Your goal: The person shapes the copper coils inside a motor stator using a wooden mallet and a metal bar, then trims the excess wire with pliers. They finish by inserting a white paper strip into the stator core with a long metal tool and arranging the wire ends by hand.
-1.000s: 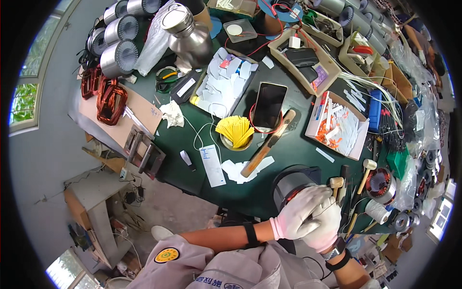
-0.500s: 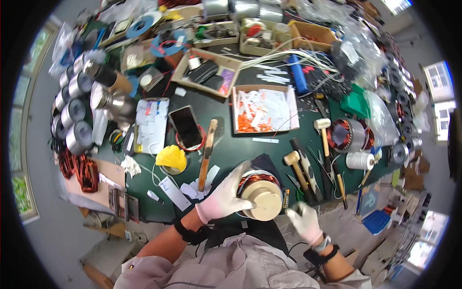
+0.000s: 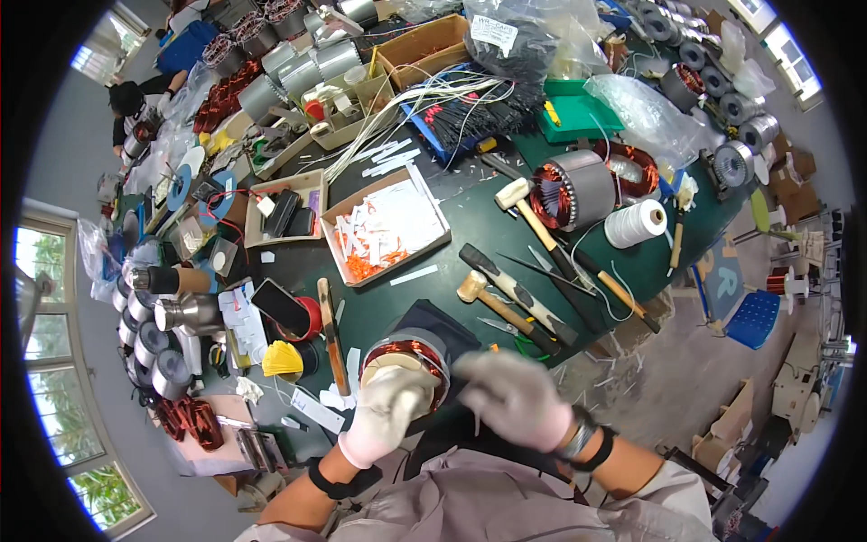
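Observation:
A stator with copper windings stands at the near edge of the green bench, partly on a dark cloth. My left hand, in a white glove, lies over its top with the fingers curled in. A round beige block shows partly beneath that hand; the rest is covered. Whatever the left fingers hold is hidden. Just right of the stator, my right hand, also gloved, is raised and smeared by motion, so its fingers cannot be made out.
Right of the stator lie a mallet, a hammer and small pliers. A larger stator and a white twine spool stand beyond. Left are a wooden stick, a phone and a paper-filled box. Someone is far left.
The view has swung to the right. My left hand has shifted from the block's side onto its top, covering most of it. My right hand has risen closer to the stator.

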